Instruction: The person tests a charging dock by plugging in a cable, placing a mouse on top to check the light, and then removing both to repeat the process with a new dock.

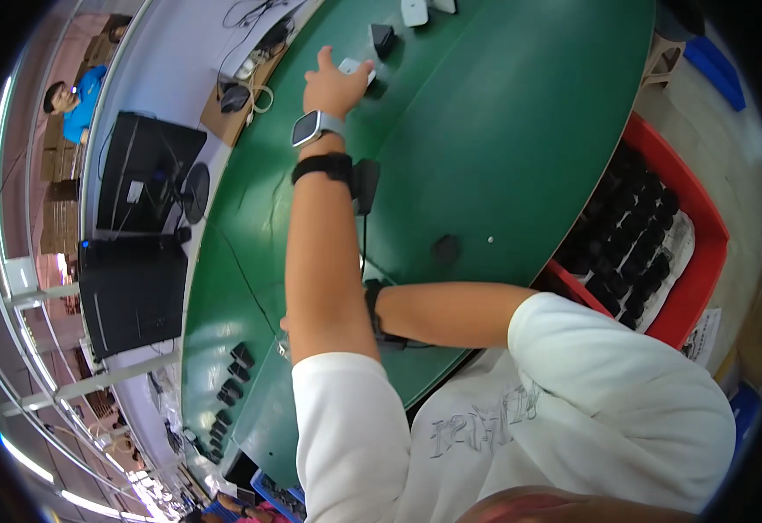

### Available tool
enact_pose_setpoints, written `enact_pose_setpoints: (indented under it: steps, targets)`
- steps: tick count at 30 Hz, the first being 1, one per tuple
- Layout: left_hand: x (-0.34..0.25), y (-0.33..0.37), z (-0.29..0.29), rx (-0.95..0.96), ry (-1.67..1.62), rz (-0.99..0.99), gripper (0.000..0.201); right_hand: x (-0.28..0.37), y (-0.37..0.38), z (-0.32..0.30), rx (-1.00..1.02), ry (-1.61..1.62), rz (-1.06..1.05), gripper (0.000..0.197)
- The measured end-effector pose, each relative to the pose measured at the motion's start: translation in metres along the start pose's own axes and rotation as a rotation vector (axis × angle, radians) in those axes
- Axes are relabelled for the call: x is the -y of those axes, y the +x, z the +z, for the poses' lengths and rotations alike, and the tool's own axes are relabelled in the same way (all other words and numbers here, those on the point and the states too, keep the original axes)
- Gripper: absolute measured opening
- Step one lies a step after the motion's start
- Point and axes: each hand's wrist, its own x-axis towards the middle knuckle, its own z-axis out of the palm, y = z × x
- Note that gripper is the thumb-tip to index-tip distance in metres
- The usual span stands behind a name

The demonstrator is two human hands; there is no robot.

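Observation:
My left arm stretches forward over the green worktop. At its end, my left hand closes on a small white device, between the thumb and a raised finger. A dark wedge-shaped block stands just beyond it. My right forearm crosses beneath the left one, so most of my right hand is hidden; only a bit of finger shows. Beside that finger is a small shiny piece that I cannot make out. A thin dark cable runs towards it.
White devices stand at the far edge. To the left are two black monitors, cables on a brown board, and a person in blue. Several black parts line the near left. A red crate holds black parts, right.

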Motion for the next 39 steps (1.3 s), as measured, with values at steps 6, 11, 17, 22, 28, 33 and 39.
enact_pose_setpoints:
  steps: [6, 11, 17, 22, 28, 33, 39]
  targets:
    - [0.05, 0.002, 0.01, 0.199, 0.059, -0.056, 0.087, -0.063, -0.051, 0.047, -0.143, -1.699, -0.702, 0.025]
    - [0.065, -0.093, -0.105, 0.075, -0.908, -0.042, 0.051, -0.06, -0.075, 0.13, 0.463, -2.995, -0.533, 0.037]
    - [0.183, -0.273, -0.202, -0.321, -1.427, -0.265, 0.08, -0.052, -0.018, 0.102, 0.306, -2.229, -1.427, 0.015]
    - [0.239, -0.383, -0.17, -0.378, -1.417, -0.446, 0.059, -0.053, -0.03, 0.113, 0.25, -2.117, -1.365, 0.017]
    - [0.237, -0.422, -0.155, -0.278, -1.387, -0.441, 0.057, -0.058, -0.033, 0.108, 0.265, -2.365, -1.251, 0.014]
    - [0.231, -0.428, -0.159, -0.302, -1.315, -0.409, 0.056, -0.053, -0.032, 0.107, 0.378, -2.508, -1.178, 0.013]
    - [0.23, -0.426, -0.154, -0.292, -1.345, -0.418, 0.053, -0.054, -0.033, 0.109, 0.369, -2.542, -1.117, 0.015]
